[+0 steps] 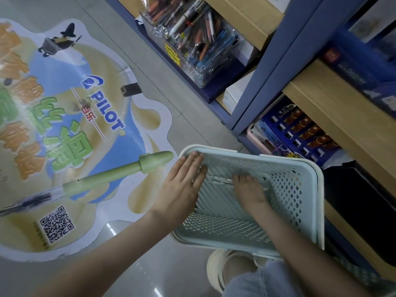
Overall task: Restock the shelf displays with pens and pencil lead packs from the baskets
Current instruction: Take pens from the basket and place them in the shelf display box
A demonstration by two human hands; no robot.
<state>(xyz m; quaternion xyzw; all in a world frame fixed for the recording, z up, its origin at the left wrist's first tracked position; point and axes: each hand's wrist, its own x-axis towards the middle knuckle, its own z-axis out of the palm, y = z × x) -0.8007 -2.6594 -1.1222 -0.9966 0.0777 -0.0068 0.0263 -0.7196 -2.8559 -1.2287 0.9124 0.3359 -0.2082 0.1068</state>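
Left of the pale green perforated basket (300,189), a big Pilot floor sticker (64,125) lies on the grey floor (192,103), printed with a green pen and a QR code. Against the basket's left wall we lay our left hand (182,185). Its fingers are straight and together, with the tips up at the far left corner of the rim. It presses the basket and clasps nothing.

Well beyond that same corner, a clear bin (199,50) crammed with mixed pens sits low in a blue shelf unit (278,67) with wooden boards.

Inside the basket, on its bottom, lies one clear pen (220,180). Just right of that pen, also inside the basket, our right hand (250,189) reaches down with its fingers bent and their tips at the pen's right end. We cannot tell whether they pinch the pen or merely touch it.

Below the basket's near edge we see a pale shoe (216,269) and a knee in light denim (257,281).

Just past the basket's far right corner, on the shelf unit's lowest level, a blue display tray (276,125) holds a row of brown items, too blurred for us to name. A pink rim (255,138) runs along its left side. Right of the basket, under a wooden board, sits a dark shape (364,211) that we cannot make out.
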